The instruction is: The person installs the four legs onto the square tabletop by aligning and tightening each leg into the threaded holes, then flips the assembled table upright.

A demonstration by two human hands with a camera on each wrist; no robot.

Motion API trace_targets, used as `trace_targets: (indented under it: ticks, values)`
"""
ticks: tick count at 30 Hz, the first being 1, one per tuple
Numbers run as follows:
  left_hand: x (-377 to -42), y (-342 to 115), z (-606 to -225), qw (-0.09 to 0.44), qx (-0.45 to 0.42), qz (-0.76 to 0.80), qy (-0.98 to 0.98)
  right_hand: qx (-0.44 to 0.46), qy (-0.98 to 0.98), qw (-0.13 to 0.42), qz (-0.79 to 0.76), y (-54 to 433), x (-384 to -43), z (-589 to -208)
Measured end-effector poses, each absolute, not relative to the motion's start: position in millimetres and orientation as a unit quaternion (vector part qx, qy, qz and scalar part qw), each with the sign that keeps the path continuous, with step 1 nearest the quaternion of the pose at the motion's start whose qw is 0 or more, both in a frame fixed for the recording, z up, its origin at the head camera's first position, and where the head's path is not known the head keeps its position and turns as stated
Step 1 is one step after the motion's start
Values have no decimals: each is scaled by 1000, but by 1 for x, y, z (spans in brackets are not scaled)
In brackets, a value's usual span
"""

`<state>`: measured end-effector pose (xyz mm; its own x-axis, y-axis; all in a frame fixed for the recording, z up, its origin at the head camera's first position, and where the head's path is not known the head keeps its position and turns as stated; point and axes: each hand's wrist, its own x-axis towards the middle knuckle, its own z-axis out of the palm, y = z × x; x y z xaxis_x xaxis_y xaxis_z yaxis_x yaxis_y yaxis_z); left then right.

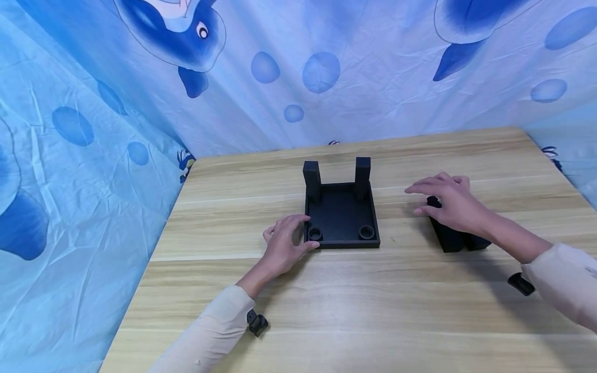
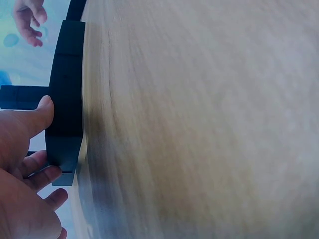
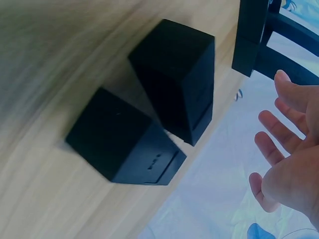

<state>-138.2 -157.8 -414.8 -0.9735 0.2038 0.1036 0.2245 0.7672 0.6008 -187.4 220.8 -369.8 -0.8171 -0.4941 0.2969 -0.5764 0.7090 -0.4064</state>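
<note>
Two posts [image 1: 363, 176] stand upright beyond left hand [image 1: 282, 246], which pinches near corner of black tray [image 1: 342, 215]. Loosely spread right hand [image 1: 450, 204] part-hides two blocks [image 1: 448, 238] beneath, long axes running near-to-far.

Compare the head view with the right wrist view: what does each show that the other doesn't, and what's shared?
Only the head view shows the left hand holding a corner of the black tray, and the tray's round sockets. Only the right wrist view shows small marks on one loose block. Both show the right hand, that block, the other loose block, the tray's posts, wooden table and curtain.
</note>
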Motion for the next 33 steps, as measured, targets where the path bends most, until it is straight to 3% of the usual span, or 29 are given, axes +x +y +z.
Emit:
trace_targets:
  ticks: [33]
  values:
    - [-138, -158, -415, 20, -119, -319, -940, 381, -904, 102, 164, 255, -169, -383]
